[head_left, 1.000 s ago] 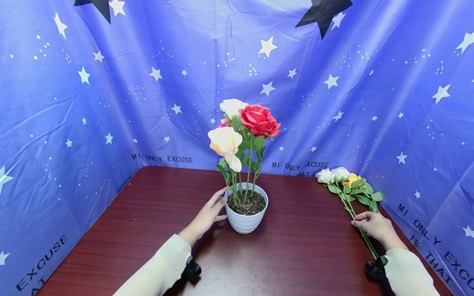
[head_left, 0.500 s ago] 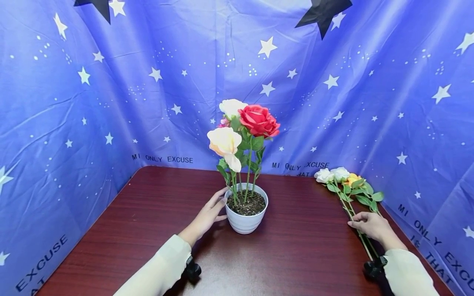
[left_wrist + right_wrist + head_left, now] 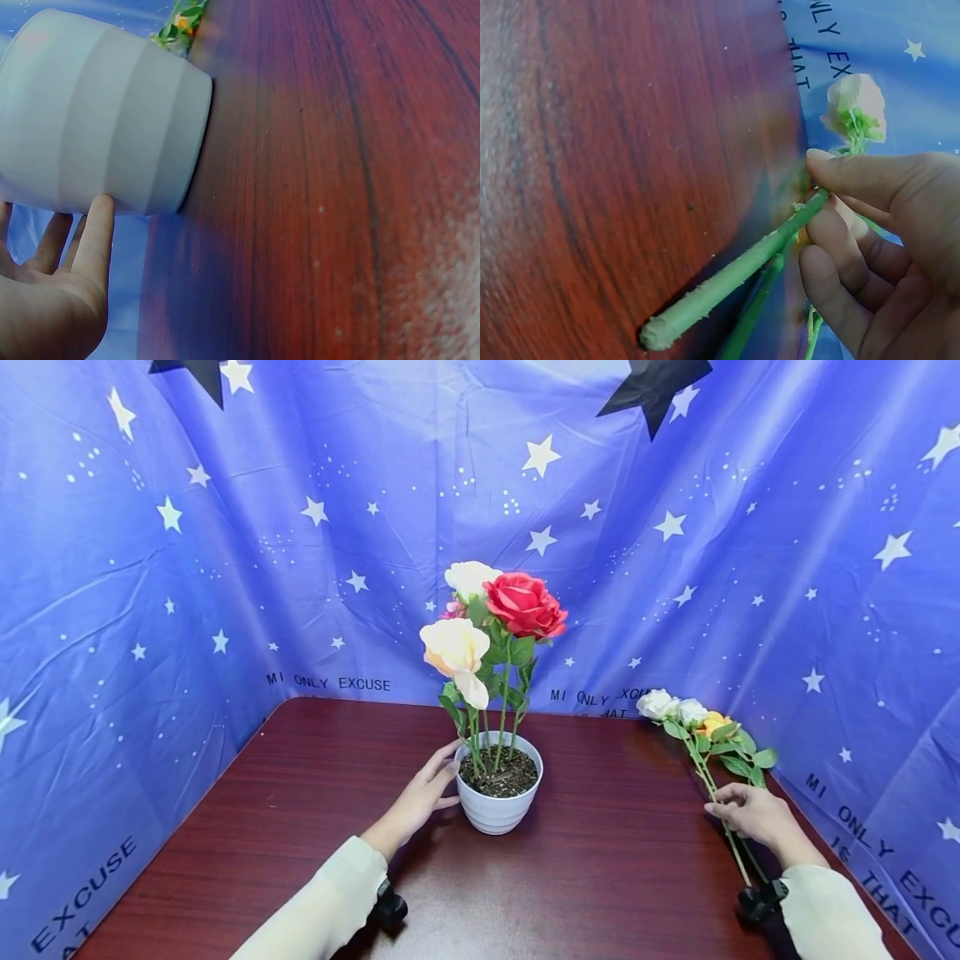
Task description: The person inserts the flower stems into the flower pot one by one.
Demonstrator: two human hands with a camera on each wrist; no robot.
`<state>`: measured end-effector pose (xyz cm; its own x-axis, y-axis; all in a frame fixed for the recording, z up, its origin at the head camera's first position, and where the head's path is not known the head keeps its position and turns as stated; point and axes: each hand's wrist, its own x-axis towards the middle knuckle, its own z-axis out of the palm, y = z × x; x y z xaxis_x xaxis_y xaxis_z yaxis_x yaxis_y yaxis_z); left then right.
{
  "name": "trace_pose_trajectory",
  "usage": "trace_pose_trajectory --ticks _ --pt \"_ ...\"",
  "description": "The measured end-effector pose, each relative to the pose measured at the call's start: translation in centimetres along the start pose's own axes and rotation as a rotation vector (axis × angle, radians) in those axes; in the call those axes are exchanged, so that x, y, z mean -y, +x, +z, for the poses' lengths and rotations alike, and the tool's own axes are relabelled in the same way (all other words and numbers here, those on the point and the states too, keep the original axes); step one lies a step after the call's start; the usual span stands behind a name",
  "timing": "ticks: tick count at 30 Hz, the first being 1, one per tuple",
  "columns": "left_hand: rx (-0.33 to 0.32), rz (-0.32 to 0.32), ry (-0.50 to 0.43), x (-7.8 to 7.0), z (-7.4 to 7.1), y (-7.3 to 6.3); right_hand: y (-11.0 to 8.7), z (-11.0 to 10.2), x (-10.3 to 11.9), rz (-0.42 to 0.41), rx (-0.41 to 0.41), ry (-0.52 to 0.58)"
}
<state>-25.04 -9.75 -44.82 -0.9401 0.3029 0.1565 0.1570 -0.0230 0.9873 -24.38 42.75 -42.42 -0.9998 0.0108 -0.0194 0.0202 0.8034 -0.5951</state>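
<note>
My left hand (image 3: 420, 800) rests its extended fingers against the side of a white ridged flowerpot (image 3: 497, 810). In the left wrist view its fingertips touch the pot's wall (image 3: 112, 120). Upright in the pot's dark soil (image 3: 506, 777) stand a red rose (image 3: 527, 605), a cream rose (image 3: 455, 647), a white rose (image 3: 471, 579) and a partly hidden pink flower. At the right, my right hand (image 3: 757, 817) pinches a white rose (image 3: 657, 704) by its green stem (image 3: 735, 270) between thumb and fingers. The bloom is slightly raised; the stem's cut end points towards me.
Another white rose (image 3: 692, 712) and a yellow rose (image 3: 716, 724) lie beside the held one, near the right edge of the dark red wooden table (image 3: 337, 760). A blue star-printed curtain (image 3: 360, 527) encloses the back and both sides.
My right hand has shifted slightly left with the pinched white rose, and its bloom has risen a little away from the other flowers. The left hand and pot stay put.
</note>
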Motion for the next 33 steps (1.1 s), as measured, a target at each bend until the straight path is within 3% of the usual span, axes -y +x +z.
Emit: trace_pose_trajectory --ticks 8,17,33 --pt "-0.013 -0.006 -0.004 -0.1 0.0 -0.2 0.2 -0.4 0.4 -0.076 -0.093 -0.033" --pt "-0.022 -0.026 -0.003 -0.2 0.1 -0.1 0.2 -0.8 2.6 -0.193 -0.238 -0.051" --pt "-0.021 -0.008 -0.016 -0.3 0.3 -0.1 -0.2 -0.5 8.8 -0.345 -0.319 0.053"
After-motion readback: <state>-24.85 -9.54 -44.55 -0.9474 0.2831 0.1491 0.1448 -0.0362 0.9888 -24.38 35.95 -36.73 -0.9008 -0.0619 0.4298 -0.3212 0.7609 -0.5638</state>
